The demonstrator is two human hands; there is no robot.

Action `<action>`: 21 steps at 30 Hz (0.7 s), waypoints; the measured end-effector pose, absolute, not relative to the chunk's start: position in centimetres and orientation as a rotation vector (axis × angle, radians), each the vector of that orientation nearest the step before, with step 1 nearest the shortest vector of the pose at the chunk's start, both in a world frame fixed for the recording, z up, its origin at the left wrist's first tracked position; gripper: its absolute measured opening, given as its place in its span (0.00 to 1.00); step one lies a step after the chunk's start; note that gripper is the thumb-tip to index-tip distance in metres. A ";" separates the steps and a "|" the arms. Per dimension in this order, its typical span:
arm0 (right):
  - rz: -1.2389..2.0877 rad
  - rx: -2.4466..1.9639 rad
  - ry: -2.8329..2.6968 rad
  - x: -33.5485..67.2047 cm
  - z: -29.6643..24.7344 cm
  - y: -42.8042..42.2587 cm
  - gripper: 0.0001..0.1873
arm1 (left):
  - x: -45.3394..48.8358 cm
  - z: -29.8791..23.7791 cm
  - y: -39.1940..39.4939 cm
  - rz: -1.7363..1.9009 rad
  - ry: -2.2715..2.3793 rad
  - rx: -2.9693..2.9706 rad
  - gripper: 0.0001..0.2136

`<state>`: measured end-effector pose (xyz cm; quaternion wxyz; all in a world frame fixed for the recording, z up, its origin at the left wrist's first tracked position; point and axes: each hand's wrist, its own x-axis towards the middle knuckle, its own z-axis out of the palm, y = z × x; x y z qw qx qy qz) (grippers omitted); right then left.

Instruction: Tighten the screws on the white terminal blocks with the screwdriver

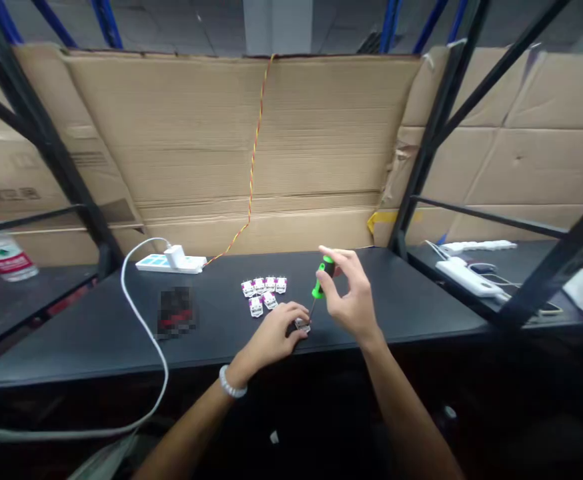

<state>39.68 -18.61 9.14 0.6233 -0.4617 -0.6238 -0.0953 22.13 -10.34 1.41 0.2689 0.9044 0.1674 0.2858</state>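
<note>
My right hand (347,293) grips a screwdriver (324,275) with a green and black handle, held tilted. Its thin shaft points down to a small white part (302,325) at the table's front edge. Around that part my left hand (280,328) is closed, thumb and fingers holding it against the dark tabletop; much of the part is hidden. Just beyond my left hand lie several similar small white and purple parts (256,306), most in a row with a couple nearer to me. Their exact kind is too small to tell.
A white power strip (191,265) with a plugged-in adapter (174,256) stands at the back left. Its white cable (144,320) curves over the table's left side. A blurred dark object (175,312) lies nearby. Black rack posts (429,143) and cardboard (171,133) enclose the table (371,287).
</note>
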 end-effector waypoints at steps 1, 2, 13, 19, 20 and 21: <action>-0.168 -1.031 -1.456 39.7 9.1 -18.6 0.21 | 22.1 1.4 -10.3 0.766 0.450 2.440 0.07; -0.120 -1.003 -1.481 39.7 9.2 -18.6 0.22 | 22.1 1.5 -10.3 0.761 0.446 2.440 0.07; -0.149 -1.017 -1.474 39.7 9.1 -18.7 0.24 | 22.1 1.4 -10.3 0.760 0.439 2.424 0.07; -0.293 -1.117 -1.414 39.7 9.2 -18.7 0.22 | 22.1 1.4 -10.3 0.767 0.437 2.434 0.07; -0.258 -1.103 -1.431 39.7 9.2 -18.7 0.22 | 22.1 1.4 -10.3 0.764 0.434 2.434 0.07; -0.216 -1.080 -1.452 39.7 9.2 -18.7 0.23 | 22.1 1.4 -10.3 0.765 0.434 2.432 0.08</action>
